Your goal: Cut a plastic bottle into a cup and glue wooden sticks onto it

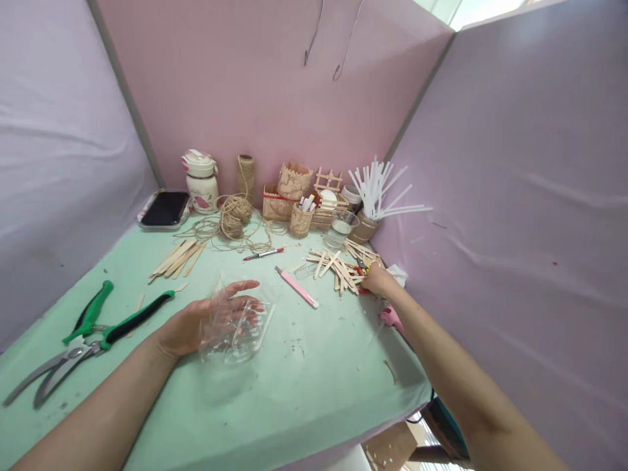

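My left hand [223, 317] holds up a clear, thin plastic container [245, 333] over the table, its fingers stretched out and seen through the plastic. At the right, my right hand [380, 280] reaches down with fingers closed at small pliers [362, 267] that have red and yellow handles and a dark head; the fingers partly cover them. The pliers lie among a loose pile of wooden craft sticks [331, 265]. Between the hands a pink craft knife [298, 288] rests on the table, and behind it lies a red-tipped pen [263, 254].
Green-handled pruning shears [91, 333] lie at left near more wooden sticks [179, 258]. Along the back stand a flask [200, 183], twine [235, 216], stick-made boxes [279, 203], a clear cup [341, 229] and white glue sticks [375, 190]. A pink glue gun [391, 317] sits by the right edge.
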`<move>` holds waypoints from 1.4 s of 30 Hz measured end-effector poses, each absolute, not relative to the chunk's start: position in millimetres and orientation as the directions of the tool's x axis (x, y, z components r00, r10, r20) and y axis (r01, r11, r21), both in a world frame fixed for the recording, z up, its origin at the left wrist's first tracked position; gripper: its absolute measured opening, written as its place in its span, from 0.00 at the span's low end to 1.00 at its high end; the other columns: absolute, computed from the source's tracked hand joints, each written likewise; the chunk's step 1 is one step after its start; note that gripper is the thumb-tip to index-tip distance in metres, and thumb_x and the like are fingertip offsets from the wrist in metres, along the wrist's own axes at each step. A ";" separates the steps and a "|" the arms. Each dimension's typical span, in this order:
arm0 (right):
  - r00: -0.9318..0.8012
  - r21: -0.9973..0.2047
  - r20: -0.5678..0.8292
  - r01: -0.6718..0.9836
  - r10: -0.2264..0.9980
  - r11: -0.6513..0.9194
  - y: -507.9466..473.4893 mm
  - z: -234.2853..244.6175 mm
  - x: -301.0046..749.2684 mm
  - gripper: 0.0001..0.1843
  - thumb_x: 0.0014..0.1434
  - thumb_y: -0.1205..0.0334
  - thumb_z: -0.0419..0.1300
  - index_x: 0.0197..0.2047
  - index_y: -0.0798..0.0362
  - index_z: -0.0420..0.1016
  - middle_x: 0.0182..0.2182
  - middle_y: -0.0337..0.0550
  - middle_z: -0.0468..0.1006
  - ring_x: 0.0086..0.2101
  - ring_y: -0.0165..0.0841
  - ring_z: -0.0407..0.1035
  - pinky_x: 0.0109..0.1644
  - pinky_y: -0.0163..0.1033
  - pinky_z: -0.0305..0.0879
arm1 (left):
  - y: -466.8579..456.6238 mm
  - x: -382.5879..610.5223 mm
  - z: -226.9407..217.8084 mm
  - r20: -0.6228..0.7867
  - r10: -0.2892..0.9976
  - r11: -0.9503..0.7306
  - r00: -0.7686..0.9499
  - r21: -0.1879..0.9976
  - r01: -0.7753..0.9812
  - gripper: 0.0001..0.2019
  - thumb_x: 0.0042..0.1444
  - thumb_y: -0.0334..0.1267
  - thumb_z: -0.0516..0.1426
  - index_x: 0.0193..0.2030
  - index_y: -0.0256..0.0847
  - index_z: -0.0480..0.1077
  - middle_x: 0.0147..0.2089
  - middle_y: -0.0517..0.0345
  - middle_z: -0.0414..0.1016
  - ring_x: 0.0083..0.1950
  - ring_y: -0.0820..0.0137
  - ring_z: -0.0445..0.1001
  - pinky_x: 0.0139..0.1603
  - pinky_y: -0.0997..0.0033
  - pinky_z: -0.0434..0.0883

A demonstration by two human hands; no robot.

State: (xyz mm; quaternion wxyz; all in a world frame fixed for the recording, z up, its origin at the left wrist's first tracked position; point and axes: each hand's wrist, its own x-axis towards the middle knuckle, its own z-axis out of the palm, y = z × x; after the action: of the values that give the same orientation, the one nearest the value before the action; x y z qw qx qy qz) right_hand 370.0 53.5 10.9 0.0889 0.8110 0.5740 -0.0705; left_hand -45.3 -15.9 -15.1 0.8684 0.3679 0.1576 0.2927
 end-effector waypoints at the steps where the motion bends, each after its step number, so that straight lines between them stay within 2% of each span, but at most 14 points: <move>1: 0.337 0.090 -0.201 0.941 0.920 -0.325 51.7 14.7 368.3 0.25 0.56 0.63 0.61 0.55 0.64 0.64 0.41 0.59 0.76 0.41 0.42 0.74 0.39 0.41 0.68 | -15.6 -45.6 -15.9 -0.052 0.619 0.562 0.783 0.726 -0.396 0.36 0.50 0.47 0.58 0.66 0.47 0.53 0.56 0.49 0.68 0.54 0.58 0.69 0.51 0.60 0.68; 4: 0.334 0.193 -0.152 0.933 0.930 -0.303 47.3 32.5 362.4 0.25 0.56 0.68 0.59 0.56 0.63 0.62 0.40 0.62 0.77 0.44 0.48 0.74 0.41 0.44 0.66 | -14.6 -46.4 -18.0 -0.031 0.609 0.567 0.793 0.716 -0.407 0.34 0.52 0.46 0.56 0.66 0.47 0.53 0.57 0.50 0.68 0.54 0.59 0.68 0.52 0.58 0.67; 10: 0.270 0.348 -0.016 0.904 0.963 -0.247 44.5 64.9 354.2 0.17 0.55 0.72 0.59 0.49 0.64 0.68 0.43 0.70 0.75 0.49 0.55 0.70 0.45 0.50 0.62 | -14.2 -48.3 -19.8 -0.053 0.611 0.555 0.790 0.740 -0.379 0.34 0.52 0.45 0.56 0.66 0.48 0.52 0.58 0.50 0.67 0.55 0.57 0.68 0.53 0.57 0.67; 12: 0.261 0.375 0.010 0.894 0.965 -0.246 41.5 71.0 355.5 0.13 0.57 0.74 0.55 0.46 0.64 0.70 0.42 0.70 0.76 0.48 0.54 0.70 0.45 0.49 0.62 | -14.3 -48.3 -20.2 -0.056 0.614 0.553 0.787 0.742 -0.378 0.36 0.51 0.46 0.58 0.66 0.48 0.52 0.58 0.49 0.67 0.55 0.57 0.68 0.53 0.57 0.67; 16: 0.265 0.386 0.050 0.884 0.963 -0.264 31.1 79.5 365.2 0.14 0.58 0.78 0.49 0.44 0.63 0.71 0.38 0.66 0.77 0.45 0.52 0.73 0.42 0.47 0.64 | -14.4 -47.0 -20.7 -0.040 0.604 0.557 0.796 0.735 -0.386 0.37 0.50 0.45 0.58 0.67 0.47 0.52 0.58 0.48 0.67 0.54 0.58 0.68 0.51 0.59 0.67; 22: 0.313 0.324 0.173 0.877 0.934 -0.354 20.0 80.8 382.2 0.14 0.60 0.76 0.48 0.48 0.64 0.67 0.40 0.66 0.75 0.45 0.50 0.72 0.41 0.46 0.65 | -12.8 -47.9 -24.2 -0.027 0.602 0.563 0.798 0.723 -0.400 0.36 0.51 0.45 0.57 0.67 0.47 0.50 0.58 0.48 0.66 0.55 0.57 0.67 0.55 0.54 0.64; 27: 0.392 0.215 0.246 0.869 0.886 -0.445 14.4 68.3 389.2 0.13 0.62 0.71 0.47 0.49 0.61 0.64 0.39 0.59 0.75 0.43 0.45 0.72 0.37 0.40 0.63 | -11.3 -49.8 -29.7 0.003 0.577 0.575 0.817 0.708 -0.409 0.37 0.53 0.45 0.56 0.68 0.46 0.49 0.60 0.48 0.65 0.57 0.56 0.67 0.55 0.55 0.65; 29: 0.421 0.166 0.256 0.868 0.870 -0.469 8.8 62.5 388.1 0.12 0.63 0.68 0.47 0.48 0.60 0.63 0.39 0.56 0.75 0.40 0.43 0.73 0.34 0.39 0.61 | -12.0 -47.2 -27.3 0.008 0.564 0.584 0.825 0.703 -0.406 0.35 0.54 0.45 0.55 0.68 0.44 0.51 0.60 0.48 0.66 0.57 0.58 0.67 0.56 0.57 0.64; 33: 0.439 0.079 0.247 0.879 0.864 -0.470 -7.5 55.8 374.7 0.13 0.63 0.62 0.48 0.48 0.58 0.62 0.37 0.51 0.75 0.35 0.40 0.72 0.28 0.38 0.55 | -8.9 -25.3 -6.5 0.012 0.554 0.561 0.832 0.734 -0.384 0.30 0.53 0.49 0.56 0.61 0.38 0.63 0.55 0.48 0.71 0.54 0.59 0.69 0.58 0.60 0.63; 37: 0.392 -0.001 0.273 0.913 0.879 -0.407 -23.0 56.8 351.7 0.13 0.62 0.61 0.49 0.49 0.57 0.61 0.35 0.50 0.76 0.35 0.41 0.71 0.29 0.38 0.51 | 8.5 29.2 28.3 -0.022 0.450 0.509 0.893 0.827 -0.237 0.29 0.52 0.49 0.58 0.58 0.36 0.66 0.57 0.44 0.70 0.52 0.58 0.71 0.54 0.59 0.65; 40: 0.313 -0.015 0.307 0.946 0.899 -0.324 -31.3 58.5 336.6 0.11 0.61 0.63 0.50 0.46 0.55 0.62 0.38 0.51 0.76 0.37 0.40 0.71 0.30 0.38 0.50 | 22.4 84.4 48.7 -0.145 0.323 0.531 0.935 0.846 -0.052 0.26 0.55 0.50 0.55 0.58 0.39 0.66 0.48 0.45 0.76 0.46 0.63 0.75 0.47 0.64 0.68; 42: 0.263 -0.027 0.314 0.963 0.912 -0.268 -35.6 59.1 331.8 0.09 0.60 0.64 0.51 0.45 0.55 0.63 0.38 0.51 0.76 0.38 0.40 0.70 0.31 0.38 0.51 | 26.5 117.9 54.4 -0.185 0.313 0.527 0.932 0.850 -0.008 0.22 0.54 0.48 0.57 0.53 0.39 0.70 0.46 0.48 0.77 0.46 0.64 0.76 0.46 0.66 0.69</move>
State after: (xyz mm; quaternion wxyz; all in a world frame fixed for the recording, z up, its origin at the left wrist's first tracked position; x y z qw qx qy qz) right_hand 331.8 -35.6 59.1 -0.1068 0.7874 0.5954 0.1187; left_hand 117.9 26.5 54.4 0.8591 0.4772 0.1595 0.0933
